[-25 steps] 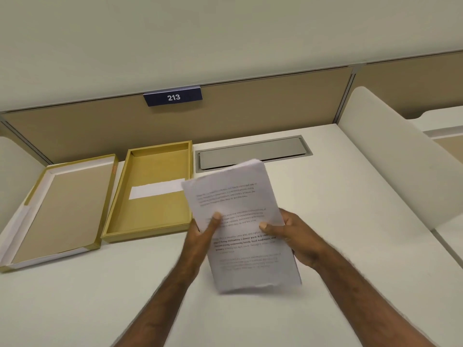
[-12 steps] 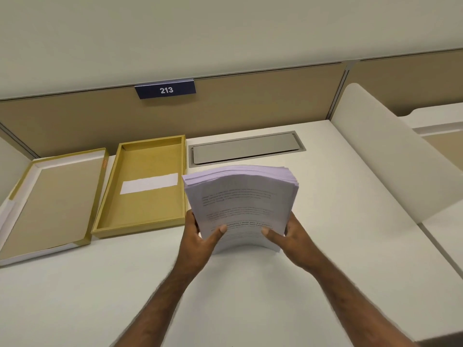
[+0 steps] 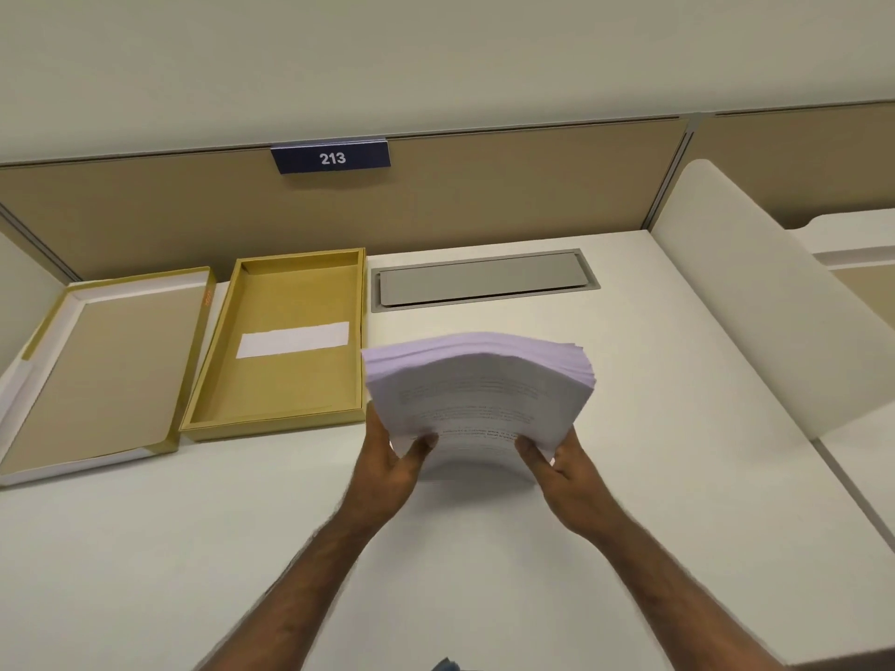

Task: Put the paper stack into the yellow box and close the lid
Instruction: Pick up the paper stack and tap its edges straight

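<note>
A thick stack of printed white paper [image 3: 477,389] stands on edge above the desk, bowed, with its far edges fanned. My left hand [image 3: 392,464] grips its lower left corner and my right hand [image 3: 562,469] grips its lower right corner. The open yellow box [image 3: 278,418] lies flat just left of the stack, with a white strip of paper [image 3: 293,339] on its floor. Its lid [image 3: 104,360] lies upside down further left, near the desk's left edge.
A grey cable hatch [image 3: 484,280] is set into the white desk [image 3: 145,549] behind the stack. A tan partition with a "213" sign [image 3: 331,158] closes the back. A white divider panel [image 3: 755,293] rises at the right.
The stack went from lying tilted, face up in my hands, to standing on edge with its thick far edge showing. In the last half second it barely moved.
</note>
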